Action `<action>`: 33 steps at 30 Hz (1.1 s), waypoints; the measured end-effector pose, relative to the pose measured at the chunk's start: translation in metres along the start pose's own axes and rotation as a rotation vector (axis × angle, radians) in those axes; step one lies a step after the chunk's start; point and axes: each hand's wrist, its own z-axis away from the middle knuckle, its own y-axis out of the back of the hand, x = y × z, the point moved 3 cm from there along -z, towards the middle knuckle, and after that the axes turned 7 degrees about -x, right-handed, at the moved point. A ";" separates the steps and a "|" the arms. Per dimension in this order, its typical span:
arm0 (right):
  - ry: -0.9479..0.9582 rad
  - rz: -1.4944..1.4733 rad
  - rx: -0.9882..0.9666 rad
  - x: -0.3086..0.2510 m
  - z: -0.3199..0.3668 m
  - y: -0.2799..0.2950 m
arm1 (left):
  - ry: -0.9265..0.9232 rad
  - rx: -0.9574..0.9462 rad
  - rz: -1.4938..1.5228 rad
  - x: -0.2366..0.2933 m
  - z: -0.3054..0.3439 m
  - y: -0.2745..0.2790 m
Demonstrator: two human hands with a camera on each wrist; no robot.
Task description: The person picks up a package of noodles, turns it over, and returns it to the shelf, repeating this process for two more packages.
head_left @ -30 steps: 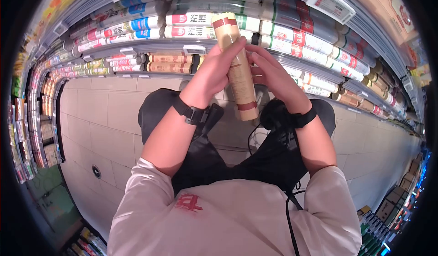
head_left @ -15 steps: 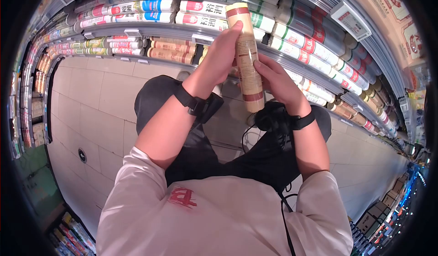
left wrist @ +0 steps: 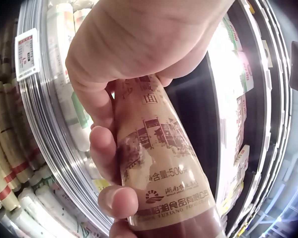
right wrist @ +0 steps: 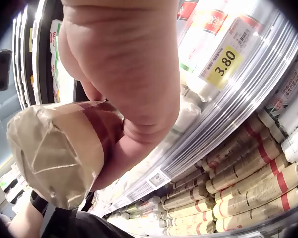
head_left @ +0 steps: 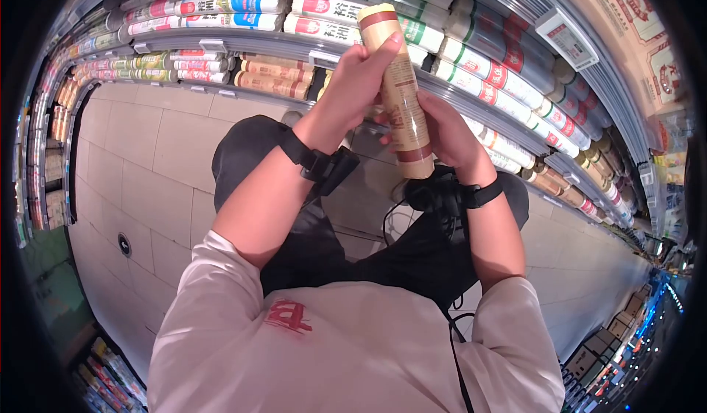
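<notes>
A cylindrical pack of dried noodles [head_left: 401, 89], in tan paper with dark red bands, is held tilted in front of the shelves. My left hand [head_left: 353, 82] grips its upper half, thumb along the front near the top band. Lower down, my right hand [head_left: 448, 129] holds its right side, with fingers behind it. In the left wrist view, the printed noodle pack [left wrist: 159, 158] shows a purple building picture, and the left fingers curl along its side. The right wrist view shows the folded end of the pack [right wrist: 54, 158] beside the right hand [right wrist: 124, 64].
Shelves hold rows of white noodle packs [head_left: 324, 30], with orange-tan packs [head_left: 272, 82] on the lower level. Price tags [head_left: 567, 37] line the shelf edges. More tan packs with red bands [right wrist: 258, 193] lie stacked in the right wrist view. Tiled floor [head_left: 177, 140] surrounds my bent knees.
The right hand has shifted its hold on the noodle pack, its fingers now closer round the lower part. The pack turned slightly about its length and moved a little right; the view shifted too.
</notes>
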 end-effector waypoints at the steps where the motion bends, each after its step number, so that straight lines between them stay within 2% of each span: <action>1: -0.002 -0.002 0.011 0.000 -0.001 -0.001 | -0.025 0.030 0.025 0.001 0.000 -0.003; 8: -0.003 -0.008 0.005 0.007 -0.006 0.005 | -0.070 0.133 0.028 -0.002 -0.002 0.001; 11: -0.027 -0.042 0.009 0.014 -0.006 0.012 | -0.044 0.064 -0.021 -0.004 -0.005 0.006; 12: 0.002 0.043 -0.010 0.019 -0.008 0.019 | -0.039 0.169 -0.058 0.005 0.004 0.000; 15: -0.038 0.157 0.175 0.023 -0.006 0.021 | -0.034 0.229 -0.202 -0.012 -0.009 0.006; 18: -0.030 0.144 0.146 0.028 -0.015 0.018 | -0.201 0.330 -0.252 -0.006 -0.004 0.002; 21: -0.107 0.287 0.189 0.048 -0.021 0.025 | -0.445 0.507 -0.315 -0.006 -0.001 0.004; 22: -0.147 0.359 0.195 0.056 -0.021 0.029 | -0.594 0.602 -0.461 -0.002 0.000 0.006; 24: -0.253 0.523 0.179 0.074 -0.024 0.044 | -0.594 0.609 -0.778 0.002 0.008 0.003; 25: -0.188 0.554 0.214 0.080 -0.027 0.044 | -0.584 0.611 -0.937 0.004 0.015 -0.002; 26: -0.121 0.584 0.246 0.086 -0.030 0.042 | -0.605 0.646 -0.916 -0.001 0.013 -0.010; 27: -0.052 0.611 0.276 0.095 -0.031 0.045 | -0.612 0.532 -0.858 -0.003 0.015 -0.014; 28: -0.080 0.483 0.270 0.118 -0.027 0.080 | -0.619 0.419 -0.798 -0.006 0.017 -0.017; 29: -0.177 0.605 0.246 0.117 -0.038 0.077 | -0.625 0.306 -0.736 -0.007 0.018 -0.020; 31: -0.364 0.848 0.204 0.113 -0.064 0.059 | -0.614 0.199 -0.617 -0.002 0.023 -0.021; 32: -0.293 0.813 0.223 0.116 -0.073 0.046 | -0.610 0.141 -0.560 0.001 0.025 -0.023; 33: -0.282 0.912 0.198 0.120 -0.086 0.048 | -0.754 0.205 -0.560 0.003 0.028 -0.023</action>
